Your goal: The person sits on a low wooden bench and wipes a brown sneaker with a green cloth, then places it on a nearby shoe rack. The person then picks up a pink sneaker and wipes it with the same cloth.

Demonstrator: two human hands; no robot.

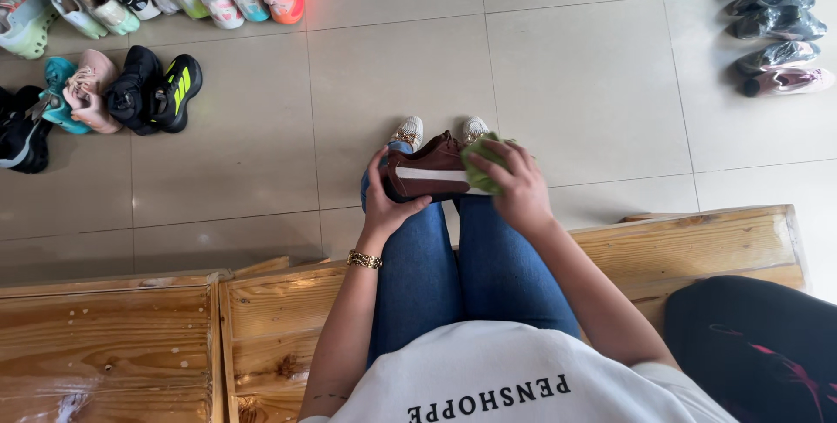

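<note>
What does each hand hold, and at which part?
The left hand grips the brown shoe at one end; the right hand presses a bunched green cloth against its other end.

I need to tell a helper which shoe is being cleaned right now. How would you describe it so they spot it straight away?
Start at the wooden bench where the person sits in blue jeans. Over the knees, the left hand grips the heel of a brown shoe while the right hand presses a green cloth on its toe. Unlike the shoes lined up on the floor, it is off the tiles, dark brown with a white side stripe.
</note>
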